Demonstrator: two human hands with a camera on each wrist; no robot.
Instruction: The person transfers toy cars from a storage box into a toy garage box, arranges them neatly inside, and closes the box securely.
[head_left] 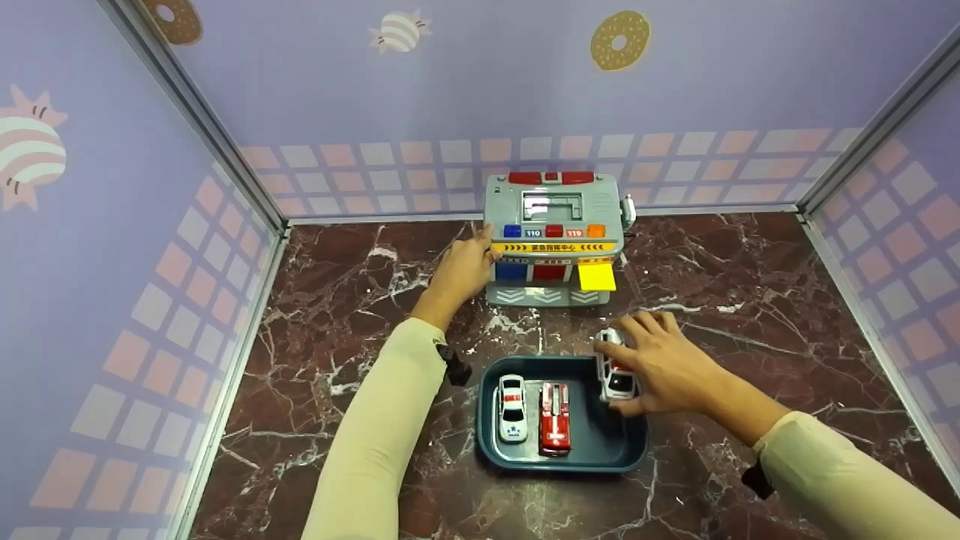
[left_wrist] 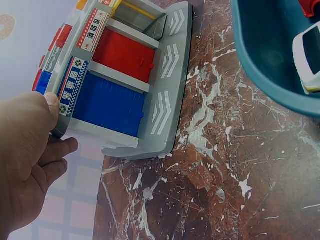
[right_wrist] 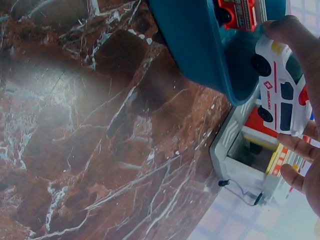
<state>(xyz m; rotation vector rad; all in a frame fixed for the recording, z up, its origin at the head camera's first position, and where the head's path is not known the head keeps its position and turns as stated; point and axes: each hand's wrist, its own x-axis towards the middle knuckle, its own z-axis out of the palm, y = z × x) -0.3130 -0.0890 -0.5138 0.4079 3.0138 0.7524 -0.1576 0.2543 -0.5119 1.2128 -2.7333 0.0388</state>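
Observation:
My right hand [head_left: 667, 364] grips a white toy ambulance [right_wrist: 280, 92] between thumb and fingers, above the right end of a dark teal tray [head_left: 562, 470]. In the tray lie a white toy police car [head_left: 513, 409] and a red toy fire truck [head_left: 555, 420], side by side. My left hand [head_left: 461, 268] holds the left edge of a grey toy garage [head_left: 555, 296], with the thumb at its front corner. The garage's blue door [left_wrist: 107, 105] and red door [left_wrist: 124, 55] are down. Its yellow door [head_left: 597, 277] on the right is swung up, leaving that bay open.
The garage stands near the back wall [head_left: 450, 90], with the tray in front of it on the brown marbled surface [head_left: 337, 315]. A small white handset [head_left: 628, 212] with a dark cord [right_wrist: 242, 189] is at the garage's right side. Walls rise on both sides.

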